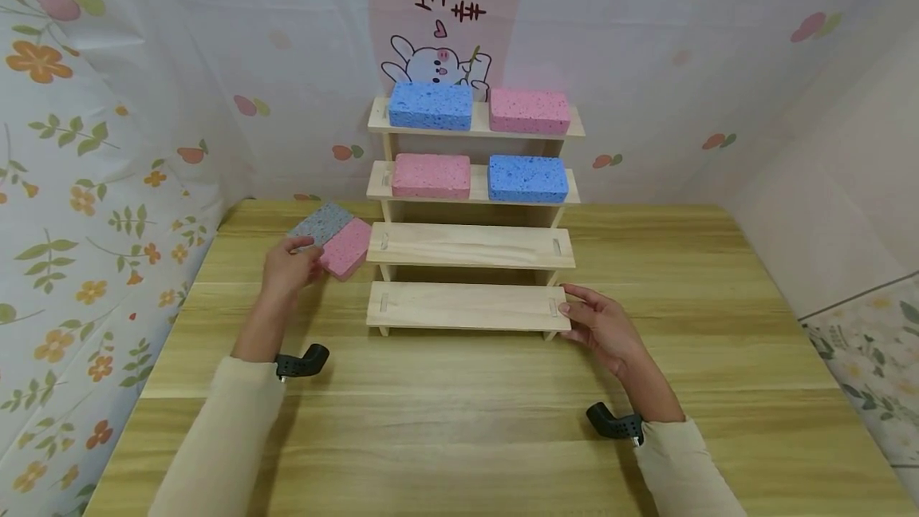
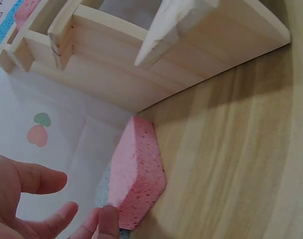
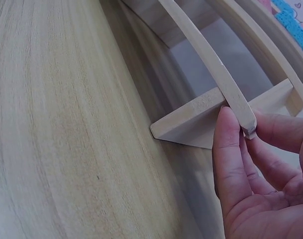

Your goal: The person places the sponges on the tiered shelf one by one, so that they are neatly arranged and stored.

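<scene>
My left hand (image 1: 285, 268) is at a pink sponge (image 1: 349, 247) that lies on the table left of a wooden tiered display stand (image 1: 470, 246). In the left wrist view, fingertips (image 2: 109, 214) meet the pink sponge's near edge, while the thumb stays apart from it. A grey-blue sponge (image 1: 321, 222) lies against the pink one, partly behind the hand. My right hand (image 1: 603, 329) pinches the right end of the stand's lowest shelf (image 3: 238, 107) between thumb and fingers.
The top tier bears a blue sponge (image 1: 431, 106) and a pink sponge (image 1: 529, 112). On the tier below sit another pink sponge (image 1: 431, 176) and another blue sponge (image 1: 527, 179). A patterned cloth (image 1: 301, 86) hangs behind the wood-grain table (image 1: 459, 421).
</scene>
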A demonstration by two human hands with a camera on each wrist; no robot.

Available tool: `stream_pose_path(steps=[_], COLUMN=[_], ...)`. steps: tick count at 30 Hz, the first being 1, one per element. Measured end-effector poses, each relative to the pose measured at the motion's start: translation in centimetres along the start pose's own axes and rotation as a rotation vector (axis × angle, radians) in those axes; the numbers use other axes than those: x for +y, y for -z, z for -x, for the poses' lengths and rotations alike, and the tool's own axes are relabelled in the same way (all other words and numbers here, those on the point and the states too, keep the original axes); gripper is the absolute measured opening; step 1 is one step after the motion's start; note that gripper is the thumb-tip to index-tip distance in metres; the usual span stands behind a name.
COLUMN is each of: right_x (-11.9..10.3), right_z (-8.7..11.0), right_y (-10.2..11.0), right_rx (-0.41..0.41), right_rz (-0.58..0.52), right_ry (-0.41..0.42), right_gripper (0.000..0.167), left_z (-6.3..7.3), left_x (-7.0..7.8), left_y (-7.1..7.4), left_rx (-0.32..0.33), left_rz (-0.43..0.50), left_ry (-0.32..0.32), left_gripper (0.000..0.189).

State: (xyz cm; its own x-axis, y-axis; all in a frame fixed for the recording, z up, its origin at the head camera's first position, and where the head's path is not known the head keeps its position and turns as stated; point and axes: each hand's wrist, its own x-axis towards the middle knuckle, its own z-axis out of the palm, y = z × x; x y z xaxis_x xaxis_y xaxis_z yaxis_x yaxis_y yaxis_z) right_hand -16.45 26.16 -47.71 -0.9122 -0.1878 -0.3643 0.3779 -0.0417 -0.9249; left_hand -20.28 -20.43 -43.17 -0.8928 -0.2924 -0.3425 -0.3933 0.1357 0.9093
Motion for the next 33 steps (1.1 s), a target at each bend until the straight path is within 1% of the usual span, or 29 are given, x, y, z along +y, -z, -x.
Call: stream_pose_path(steps=[5, 12, 19, 24, 30, 33], right_x=[-0.1, -0.1, 0.0, -0.1, -0.2, -0.2], right_z=[-0.1, -0.1, 0.0, 0.0, 0.2, 0.2], right_y=[0.0, 0.0, -0.1, -0.2, -0.2, -0.1], right_rx=[-0.004, 0.001, -0.003, -0.003, -0.006, -0.004], right_rz=[-0.008, -0.008, -0.011, -0.013, 0.001, 0.001], right_ry=[0.004, 0.001, -0.004, 0.001, 0.005, 0.003], right_gripper=[0.06, 0.06, 0.061, 0.06, 0.06, 0.061], left_z=[-0.3, -0.8, -1.1, -1.4, -2.0, -2.1], left_x=[-0.7, -1.3, -1.5, -1.5, -1.6, -1.6], left_y=[-0.2, -0.8, -1.4, -1.6, -1.8, -1.9], left_rx=[0.027, 0.079, 0.096, 0.125, 0.152, 0.173], left_rz=[0.006, 0.051, -0.012, -0.05, -0.094, -0.113], left_ry=[0.029, 0.067, 0.116, 0.118, 0.136, 0.132], left_gripper=[0.046, 0.047, 0.053, 0.055, 0.056, 0.055])
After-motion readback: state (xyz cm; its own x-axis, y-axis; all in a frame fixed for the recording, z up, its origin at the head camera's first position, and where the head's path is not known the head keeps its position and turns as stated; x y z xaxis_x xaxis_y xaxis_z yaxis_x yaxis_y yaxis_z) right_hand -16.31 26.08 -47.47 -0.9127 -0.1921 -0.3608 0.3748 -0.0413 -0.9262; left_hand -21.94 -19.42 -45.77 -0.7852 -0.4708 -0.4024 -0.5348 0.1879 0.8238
